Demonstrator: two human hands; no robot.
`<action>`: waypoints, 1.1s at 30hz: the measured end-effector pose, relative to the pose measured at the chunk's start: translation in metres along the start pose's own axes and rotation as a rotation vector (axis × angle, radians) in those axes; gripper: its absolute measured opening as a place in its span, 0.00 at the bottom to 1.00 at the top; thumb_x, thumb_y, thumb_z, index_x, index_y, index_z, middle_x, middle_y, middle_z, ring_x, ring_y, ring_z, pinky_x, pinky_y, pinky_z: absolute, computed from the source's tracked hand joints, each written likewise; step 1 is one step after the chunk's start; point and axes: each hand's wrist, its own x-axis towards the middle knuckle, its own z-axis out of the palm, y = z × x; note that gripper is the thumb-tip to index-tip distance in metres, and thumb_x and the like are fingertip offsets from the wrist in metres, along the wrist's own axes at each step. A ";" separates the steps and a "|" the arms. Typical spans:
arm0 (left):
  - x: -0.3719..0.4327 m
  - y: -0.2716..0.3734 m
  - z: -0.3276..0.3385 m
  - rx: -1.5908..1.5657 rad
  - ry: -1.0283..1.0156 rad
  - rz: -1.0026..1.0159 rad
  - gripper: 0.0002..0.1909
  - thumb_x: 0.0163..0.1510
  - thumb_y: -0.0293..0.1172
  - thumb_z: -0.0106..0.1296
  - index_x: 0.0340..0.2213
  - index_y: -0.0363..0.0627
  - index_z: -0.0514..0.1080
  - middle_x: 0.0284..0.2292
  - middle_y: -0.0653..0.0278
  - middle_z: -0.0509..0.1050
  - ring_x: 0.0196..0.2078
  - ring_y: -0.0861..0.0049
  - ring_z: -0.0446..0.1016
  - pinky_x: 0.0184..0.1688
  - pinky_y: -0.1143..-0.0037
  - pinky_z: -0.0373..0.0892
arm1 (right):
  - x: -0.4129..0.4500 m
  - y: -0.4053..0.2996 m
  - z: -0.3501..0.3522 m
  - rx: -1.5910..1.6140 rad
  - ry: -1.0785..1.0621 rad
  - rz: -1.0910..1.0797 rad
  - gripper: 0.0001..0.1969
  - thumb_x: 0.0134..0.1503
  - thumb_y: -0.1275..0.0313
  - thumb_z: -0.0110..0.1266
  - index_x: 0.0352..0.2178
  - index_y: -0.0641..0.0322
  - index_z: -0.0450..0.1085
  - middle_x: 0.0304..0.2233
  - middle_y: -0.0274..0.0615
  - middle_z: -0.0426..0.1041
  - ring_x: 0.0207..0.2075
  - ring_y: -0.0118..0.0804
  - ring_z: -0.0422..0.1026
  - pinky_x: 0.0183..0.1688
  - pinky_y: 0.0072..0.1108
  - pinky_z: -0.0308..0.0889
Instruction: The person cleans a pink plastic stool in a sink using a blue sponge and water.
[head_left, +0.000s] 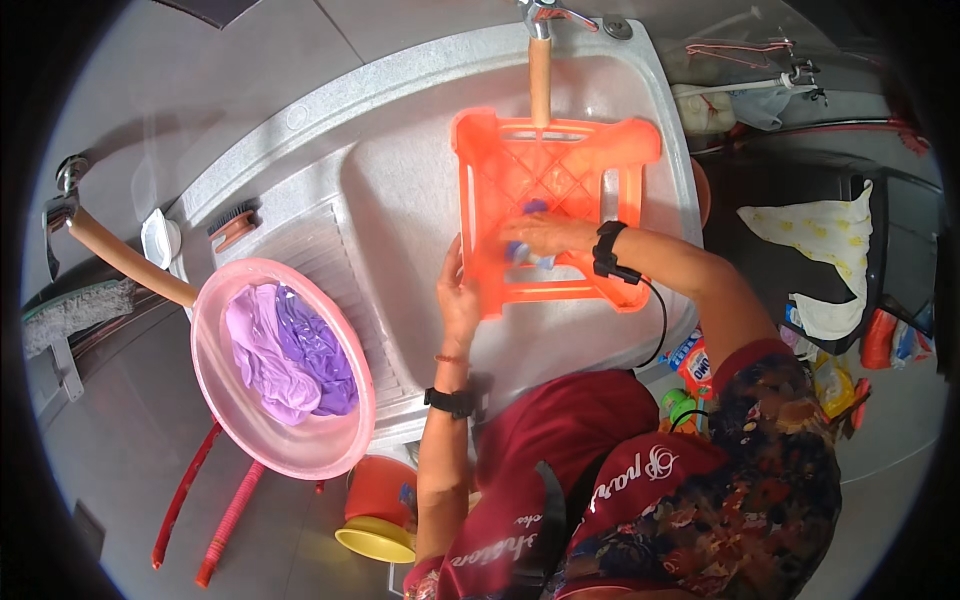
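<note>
An orange plastic stool (630, 195) with a lattice seat lies in the grey sink basin (405, 187), its hollow underside facing me. My left hand (457, 296) grips its left side near the lower corner, thumb along the outer edge. Inside the stool, my right hand (551, 232) holds a small blue-and-white object (541, 259) against the lattice. Motion blur and the fingers hide what kind of thing it is. Above the stool's top edge hangs a tan hose (539, 79) fitted to a metal faucet (538, 15); thin streaks of water appear below it.
On the ribbed washboard (319, 225) stands a pink basin (202, 352) holding purple garments (274, 360). A scrub brush (234, 229) lies behind it. A second hose (131, 259) reaches the basin's rim. Red (381, 487) and yellow (379, 538) containers stand below. A black machine (780, 262) is at right.
</note>
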 end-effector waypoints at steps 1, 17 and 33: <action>0.000 0.001 0.000 -0.008 -0.001 -0.012 0.25 0.51 0.21 0.44 0.52 0.37 0.57 0.43 0.52 0.69 0.43 0.73 0.69 0.41 0.76 0.68 | 0.003 -0.004 0.006 0.004 -0.001 -0.005 0.27 0.45 0.80 0.43 0.51 0.57 0.56 0.54 0.45 0.54 0.57 0.42 0.51 0.52 0.32 0.56; 0.002 -0.008 -0.002 0.015 -0.007 0.019 0.27 0.48 0.16 0.43 0.52 0.37 0.58 0.43 0.53 0.69 0.43 0.73 0.70 0.43 0.77 0.67 | -0.023 -0.079 -0.004 0.196 -0.048 0.056 0.22 0.43 0.75 0.54 0.43 0.57 0.66 0.37 0.52 0.64 0.42 0.49 0.65 0.43 0.33 0.62; 0.015 0.000 -0.008 -0.002 0.015 -0.103 0.23 0.46 0.20 0.45 0.47 0.38 0.64 0.37 0.53 0.72 0.35 0.74 0.72 0.35 0.78 0.69 | -0.109 -0.040 -0.003 -0.289 -0.317 0.082 0.07 0.39 0.73 0.52 0.24 0.61 0.71 0.18 0.46 0.70 0.21 0.45 0.70 0.21 0.32 0.62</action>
